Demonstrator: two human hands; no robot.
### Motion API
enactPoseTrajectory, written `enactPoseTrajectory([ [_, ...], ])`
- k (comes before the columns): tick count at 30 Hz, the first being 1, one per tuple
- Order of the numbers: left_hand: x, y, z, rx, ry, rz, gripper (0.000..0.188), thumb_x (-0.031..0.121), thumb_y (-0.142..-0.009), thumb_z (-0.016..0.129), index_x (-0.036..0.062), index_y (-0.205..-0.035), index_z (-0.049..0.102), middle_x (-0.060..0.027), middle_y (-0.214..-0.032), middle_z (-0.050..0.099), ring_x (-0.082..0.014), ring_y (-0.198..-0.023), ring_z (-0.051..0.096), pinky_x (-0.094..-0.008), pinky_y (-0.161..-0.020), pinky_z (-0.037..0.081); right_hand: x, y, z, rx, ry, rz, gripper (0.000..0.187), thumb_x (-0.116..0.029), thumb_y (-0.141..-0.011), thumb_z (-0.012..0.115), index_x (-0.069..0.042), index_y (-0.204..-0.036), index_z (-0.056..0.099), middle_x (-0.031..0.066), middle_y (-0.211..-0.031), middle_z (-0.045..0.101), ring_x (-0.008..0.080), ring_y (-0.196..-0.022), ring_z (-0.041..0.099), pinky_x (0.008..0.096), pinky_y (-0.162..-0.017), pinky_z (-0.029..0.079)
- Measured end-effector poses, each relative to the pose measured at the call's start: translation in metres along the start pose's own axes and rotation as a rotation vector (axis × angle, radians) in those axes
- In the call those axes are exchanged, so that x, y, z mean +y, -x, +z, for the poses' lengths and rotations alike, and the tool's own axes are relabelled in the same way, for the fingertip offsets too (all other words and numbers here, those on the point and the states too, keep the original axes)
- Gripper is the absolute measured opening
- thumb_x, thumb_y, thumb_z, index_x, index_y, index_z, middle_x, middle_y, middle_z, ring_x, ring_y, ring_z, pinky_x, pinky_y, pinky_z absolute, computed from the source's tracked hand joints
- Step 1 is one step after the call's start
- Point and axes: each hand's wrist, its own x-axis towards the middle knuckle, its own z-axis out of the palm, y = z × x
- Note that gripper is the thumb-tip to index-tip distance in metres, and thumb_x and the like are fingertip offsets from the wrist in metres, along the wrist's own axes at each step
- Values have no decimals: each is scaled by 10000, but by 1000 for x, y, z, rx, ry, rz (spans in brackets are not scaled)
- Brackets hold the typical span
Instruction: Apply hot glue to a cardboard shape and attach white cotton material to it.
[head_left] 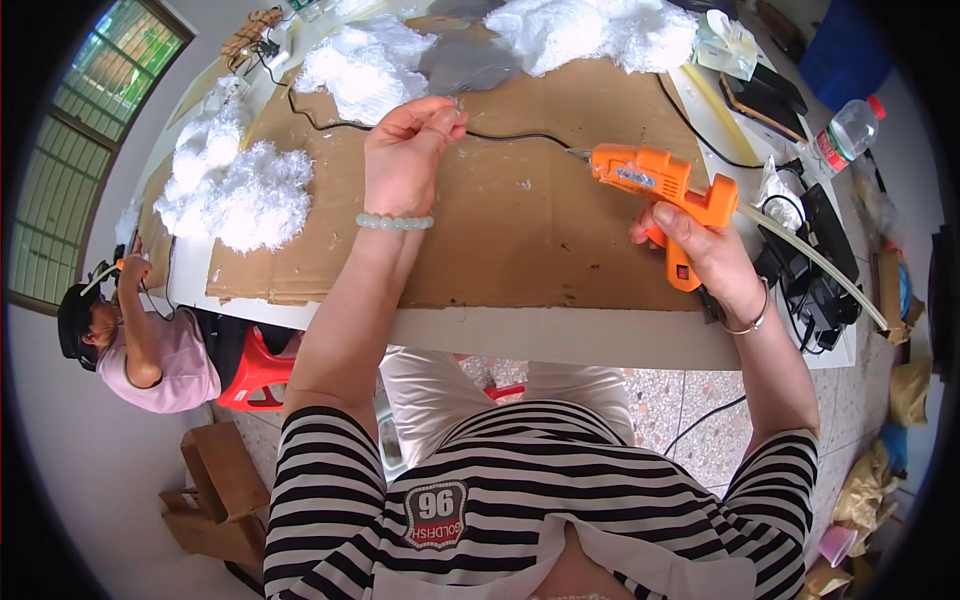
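My right hand (700, 250) is wrapped round the handle of an orange hot glue gun (640, 168), its metal nozzle pointing left over the cardboard. A long pale glue stick (815, 262) sticks out of the gun's back end. My left hand (415, 135) is raised above the cardboard sheet (500, 240), thumb and fingertips pinched together. Something thin and clear may be at those fingertips, too small to make out. Fluffy white fibre (365, 70) lies just beyond the left hand, and another white fluffy clump (250, 195) rests to its left.
More white fluff (600, 35) lies at the far side. A black cable (520, 135) crosses the cardboard. At right are a plastic bottle (848, 135) with a red cap, a phone (765, 108) and black adapters (815, 310). A co-worker (150, 350) sits at left by a red stool (258, 370).
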Motion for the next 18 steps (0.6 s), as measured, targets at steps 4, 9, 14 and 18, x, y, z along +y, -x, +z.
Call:
enactPoseTrajectory([
  [4, 1, 6, -4, -7, 37, 16, 96, -17, -837, 584, -30, -920, 630, -109, -863, 642, -197, -805, 619, -282, -719, 506, -2, -4, 6, 28, 23, 8, 300, -305, -908, 531, -10, -950, 566, 60, -816, 600, 130, -766, 561, 263, -707, 447],
  [9, 9, 10, -11, 74, 145, -7, 73, 33, -859, 573, -26, -847, 614, -78, -757, 610, -177, -695, 594, -280, -648, 490, 4, -6, 9, 36, 34, -11, 333, -355, -905, 525, -24, -905, 566, 60, -800, 595, 132, -758, 561, 265, -698, 447],
  [14, 6, 8, -28, -17, 346, -139, 199, 129, -915, 506, 12, -762, 553, -35, -631, 487, -157, -574, 484, -276, -570, 425, 4, -8, 8, 4, 51, -16, 328, -349, -911, 511, -29, -868, 567, 67, -791, 594, 139, -755, 563, 268, -696, 444],
  [18, -5, 7, -45, -333, 469, -72, 168, 120, -915, 504, 3, -812, 567, -46, -684, 529, -153, -635, 512, -263, -611, 434, 5, -6, 6, 42, 29, 30, 327, -342, -922, 482, -31, -862, 565, 73, -797, 597, 141, -752, 560, 266, -685, 435],
])
